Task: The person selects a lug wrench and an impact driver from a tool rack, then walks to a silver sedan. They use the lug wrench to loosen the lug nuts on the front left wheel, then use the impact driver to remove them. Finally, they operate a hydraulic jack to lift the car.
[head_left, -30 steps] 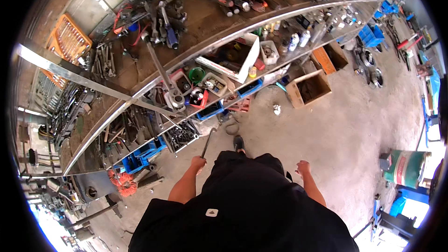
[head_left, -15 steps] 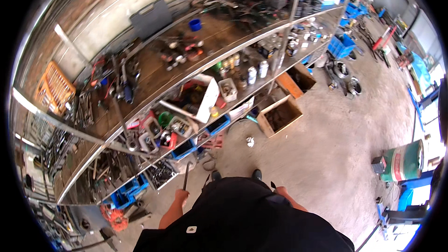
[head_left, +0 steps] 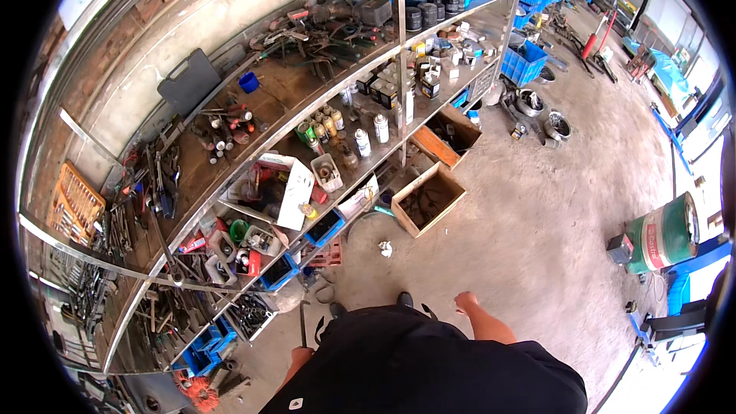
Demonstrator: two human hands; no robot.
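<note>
The left hand [head_left: 302, 355] is grasping a hook-ended rod [head_left: 303, 325]. The right hand [head_left: 464, 303] is hanging above the floor [head_left: 521, 253]; whether clenched, I cannot tell.

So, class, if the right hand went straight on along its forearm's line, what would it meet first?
Probably the open wooden box on the concrete floor, around its nearest corner. Depth is unclear, though: the right hand seems higher than the box, so it might pass above.
</note>
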